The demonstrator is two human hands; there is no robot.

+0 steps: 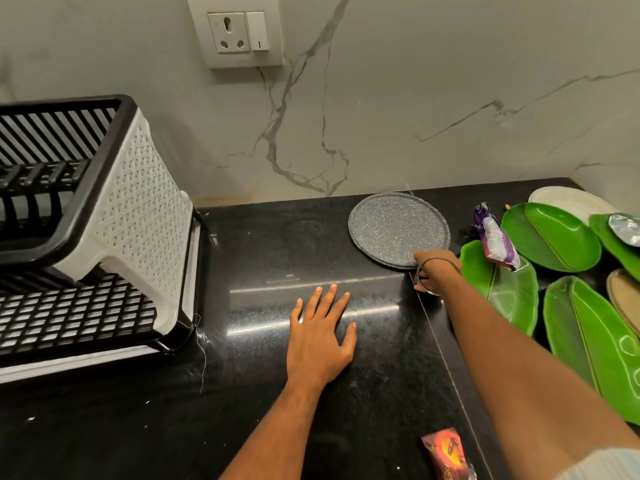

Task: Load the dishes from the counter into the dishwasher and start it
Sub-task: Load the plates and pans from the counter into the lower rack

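Both hands are over the shiny black stone counter [263, 244]. My left hand [320, 336] lies flat on it, palm down, with straight fingers spread apart, and it holds nothing. My right hand [434, 268] reaches further away and grips the near edge of the round grey speckled plate [394, 226]; the fingers are hidden under the hand, so I see only that they bend over the rim. A thin bangle [424, 271] sits on that wrist.

This plate lies flat on the counter, close to the white marble wall [415, 98]. Just to its right are the green leaf-shaped plates [554, 237], several of them overlapping, with a purple snack wrapper [495, 237] lying on them and a white oval plate [568, 200] behind. At far left stands a black and white plastic dish rack [114, 216]. Near my right forearm lies a red-orange wrapper [446, 455]. On the wall I see a white socket with switch [239, 31].
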